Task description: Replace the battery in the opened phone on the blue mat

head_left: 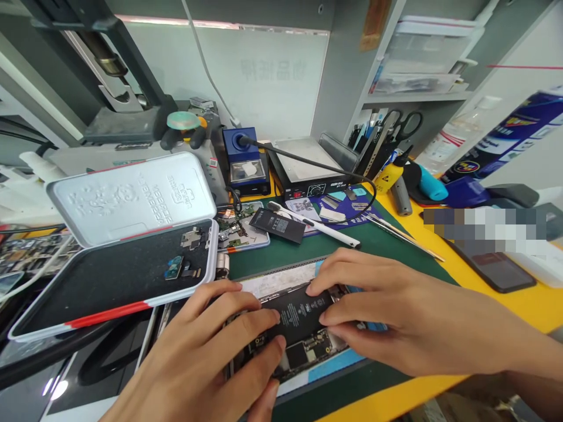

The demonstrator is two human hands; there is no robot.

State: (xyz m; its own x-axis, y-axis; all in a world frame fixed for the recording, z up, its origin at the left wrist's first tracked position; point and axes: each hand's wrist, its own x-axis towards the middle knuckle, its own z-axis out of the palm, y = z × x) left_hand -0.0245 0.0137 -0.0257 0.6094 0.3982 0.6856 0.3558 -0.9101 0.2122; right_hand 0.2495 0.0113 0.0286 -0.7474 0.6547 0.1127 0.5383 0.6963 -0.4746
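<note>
An opened phone (303, 354) lies on a white and blue work mat (275, 284), its black battery (297, 319) and circuit board showing. My left hand (220, 346) reaches over the phone's left end, fingers spread and fingertips on or beside the battery's left part. From the right comes my right hand (387, 310). Its separated fingers are bent, with fingertips at the battery's upper edge and right end. Both hands press from above rather than wrap around anything. The phone's two ends are partly hidden under my fingers.
An open tin case (118, 287) with small phone parts stands left. Behind the phone are a loose battery (277, 225), a white-handled brush (325, 225) and tweezers (402, 234). A soldering station (246, 161) and heating plate (308, 167) stand further back. Another phone (488, 258) lies right.
</note>
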